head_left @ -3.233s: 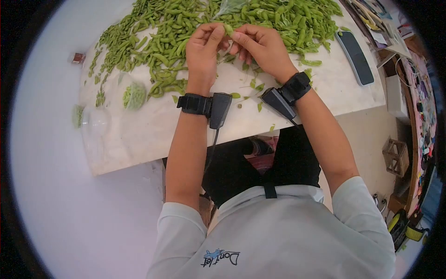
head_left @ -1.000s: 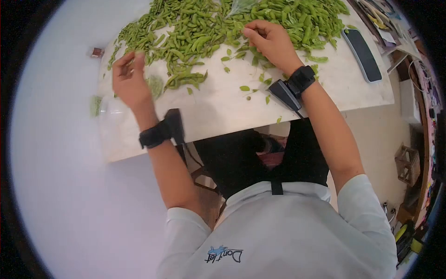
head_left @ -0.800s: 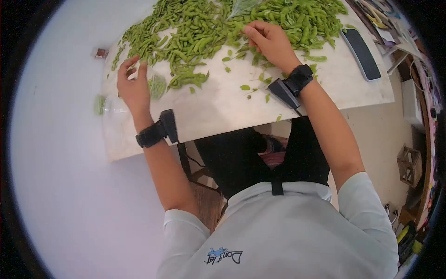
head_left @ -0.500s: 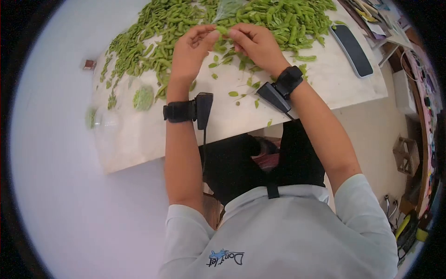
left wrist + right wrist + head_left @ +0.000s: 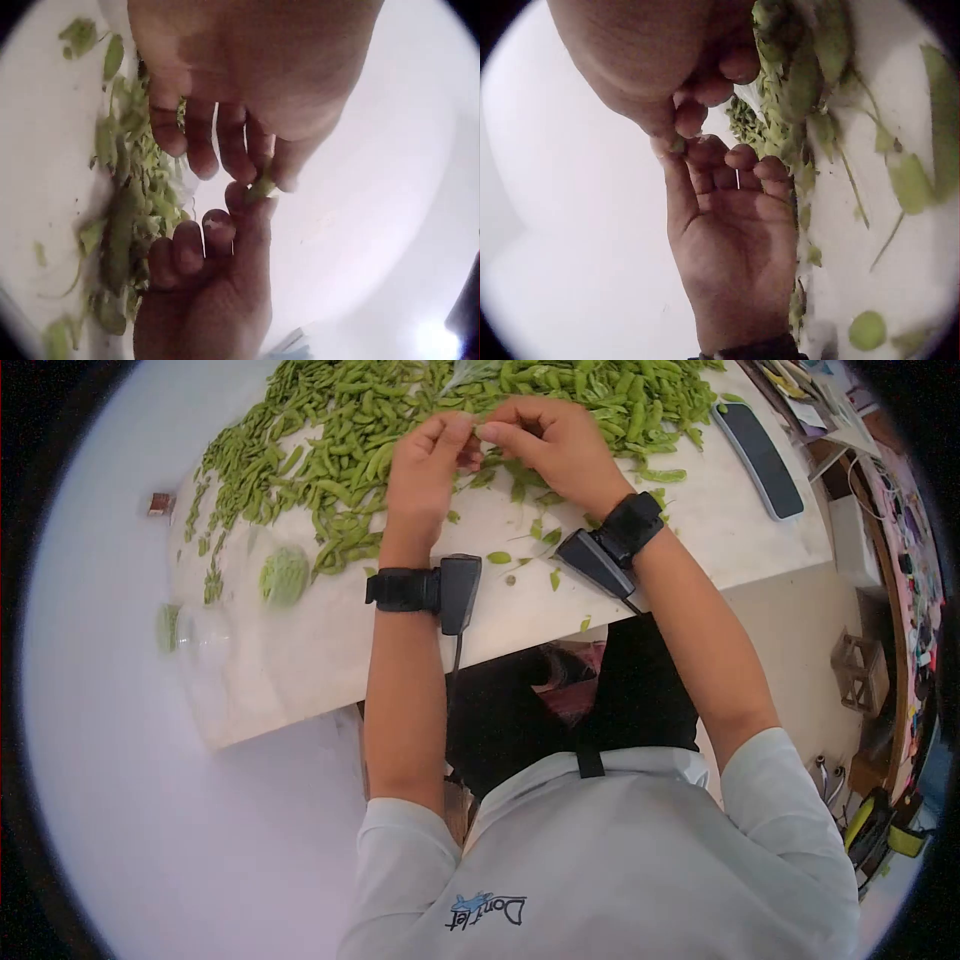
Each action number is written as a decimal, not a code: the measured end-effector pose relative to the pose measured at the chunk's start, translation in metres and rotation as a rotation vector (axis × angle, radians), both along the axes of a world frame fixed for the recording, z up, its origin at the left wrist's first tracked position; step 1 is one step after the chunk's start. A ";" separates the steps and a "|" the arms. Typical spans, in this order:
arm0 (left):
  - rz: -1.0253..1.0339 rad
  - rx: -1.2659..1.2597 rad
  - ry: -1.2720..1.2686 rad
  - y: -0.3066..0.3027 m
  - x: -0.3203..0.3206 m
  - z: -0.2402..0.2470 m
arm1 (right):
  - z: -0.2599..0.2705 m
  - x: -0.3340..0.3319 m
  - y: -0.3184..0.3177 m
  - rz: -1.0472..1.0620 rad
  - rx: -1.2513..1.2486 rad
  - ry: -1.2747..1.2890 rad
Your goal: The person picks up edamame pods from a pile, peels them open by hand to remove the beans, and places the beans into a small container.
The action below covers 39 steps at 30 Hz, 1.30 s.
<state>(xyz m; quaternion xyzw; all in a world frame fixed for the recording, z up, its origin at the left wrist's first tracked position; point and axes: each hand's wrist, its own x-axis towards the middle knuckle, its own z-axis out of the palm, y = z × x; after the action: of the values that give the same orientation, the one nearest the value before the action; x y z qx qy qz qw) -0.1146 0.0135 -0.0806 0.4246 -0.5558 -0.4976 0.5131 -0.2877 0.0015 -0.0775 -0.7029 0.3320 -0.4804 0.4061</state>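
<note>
Both hands meet over the near edge of a large pile of green pods (image 5: 380,410). Between the fingertips is a small green pod (image 5: 260,187), pinched from both sides in the left wrist view. The left hand (image 5: 422,470) holds one end with thumb and forefinger, and the right hand (image 5: 562,450) pinches the other. In the right wrist view only a bit of the pod (image 5: 679,142) shows; the fingers cover the rest.
A clear bag of green beans (image 5: 285,576) and a clear container (image 5: 205,632) lie at the left of the table (image 5: 330,650). Loose leaves (image 5: 499,558) lie below the hands. A phone (image 5: 760,460) lies at the right, and a small red-brown packet (image 5: 159,504) is at the far left.
The left hand went left toward the bag of beans, then came back to the right hand. Both now pinch a pod together; the right hand stayed near the pile.
</note>
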 end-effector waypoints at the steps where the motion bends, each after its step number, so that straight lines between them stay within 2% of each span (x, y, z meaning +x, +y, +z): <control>1: -0.036 0.018 0.060 0.000 0.000 -0.001 | 0.000 0.000 -0.001 0.012 -0.007 0.003; 6: -0.182 0.089 0.295 -0.004 0.002 -0.011 | -0.006 0.002 -0.004 0.112 -0.023 -0.082; 12: -0.149 0.115 0.304 -0.002 -0.001 -0.009 | -0.005 0.000 -0.004 0.093 -0.047 0.000; 15: 0.033 -0.002 0.038 0.000 -0.006 -0.007 | -0.009 -0.001 -0.006 0.037 -0.080 0.061; 18: 0.082 -0.100 -0.042 -0.001 -0.008 -0.006 | -0.012 0.000 -0.007 0.027 -0.087 0.029; 24: 0.067 -0.130 0.056 0.001 -0.008 -0.003 | -0.008 0.003 -0.006 -0.037 -0.018 -0.010; 27: 0.111 -0.120 -0.033 0.003 -0.009 -0.001 | -0.007 0.001 -0.007 -0.043 0.026 0.016; 30: 0.116 -0.206 0.024 0.002 -0.009 -0.002 | -0.009 0.000 -0.006 -0.035 0.026 0.020; 33: 0.139 -0.240 -0.076 0.003 -0.009 0.000 | -0.002 0.002 -0.002 -0.029 0.017 -0.008; 35: 0.153 -0.178 -0.058 0.001 -0.009 -0.001 | 0.016 0.001 0.005 -0.069 0.028 -0.010; 39: 0.108 -0.113 -0.012 -0.005 -0.001 -0.012 | 0.008 -0.002 0.004 -0.116 -0.059 0.082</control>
<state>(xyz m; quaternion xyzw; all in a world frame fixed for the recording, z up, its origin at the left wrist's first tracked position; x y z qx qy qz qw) -0.1160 0.0089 -0.0928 0.4272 -0.5622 -0.4346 0.5591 -0.2902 0.0059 -0.0696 -0.7130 0.3742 -0.4836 0.3430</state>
